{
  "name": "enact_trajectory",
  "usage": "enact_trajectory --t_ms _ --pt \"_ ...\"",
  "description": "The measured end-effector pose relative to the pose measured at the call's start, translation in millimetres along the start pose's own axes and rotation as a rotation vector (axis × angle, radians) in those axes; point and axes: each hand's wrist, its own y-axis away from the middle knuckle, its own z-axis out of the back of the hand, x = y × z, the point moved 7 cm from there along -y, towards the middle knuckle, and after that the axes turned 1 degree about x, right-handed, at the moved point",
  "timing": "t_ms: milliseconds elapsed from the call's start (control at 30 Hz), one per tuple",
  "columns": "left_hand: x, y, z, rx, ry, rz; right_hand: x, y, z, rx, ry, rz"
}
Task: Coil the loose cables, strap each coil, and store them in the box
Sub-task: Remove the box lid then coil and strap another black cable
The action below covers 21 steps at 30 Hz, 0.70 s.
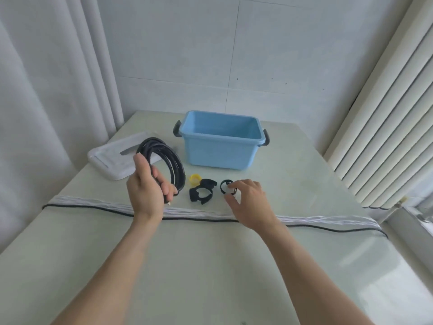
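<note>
Head view — forward, downward, near table (304,184)

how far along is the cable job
Done: one black cable is coiled, held up by the left hand. In hand: the right hand is at a black strap on the table. Left: strap that coil and put it in the blue box, which looks empty.
</note>
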Motion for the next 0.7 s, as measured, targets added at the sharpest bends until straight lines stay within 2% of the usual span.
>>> enact_trajectory --t_ms 67,133,233,367,433,533,700 --pt "8 -5 1 -0.020 -0.017 -0.034 -6 -15 -18 0.097 0.091 -0.044" --pt "9 -7 3 -0.024 -0.069 -0.087 -9 -19 -30 0.121 0.115 -0.045" --pt "3 -7 7 -0.021 -0.157 -0.193 -9 -20 -28 0.001 0.019 -0.017" --pt "-2 -3 4 -0.014 -0.254 -0.319 -3 -16 -3 -0.319 -0.177 0.103" --pt "-4 -2 1 0.005 -0.290 -0.377 -2 -12 6 -0.405 -0.261 0.120" --pt "-6 1 0 0.045 -0.329 -0.434 1 -11 10 -0.419 -0.344 0.107" --pt "-8 6 -12 0.149 -0.369 -0.412 16 -1 11 -0.353 -0.583 0.065"
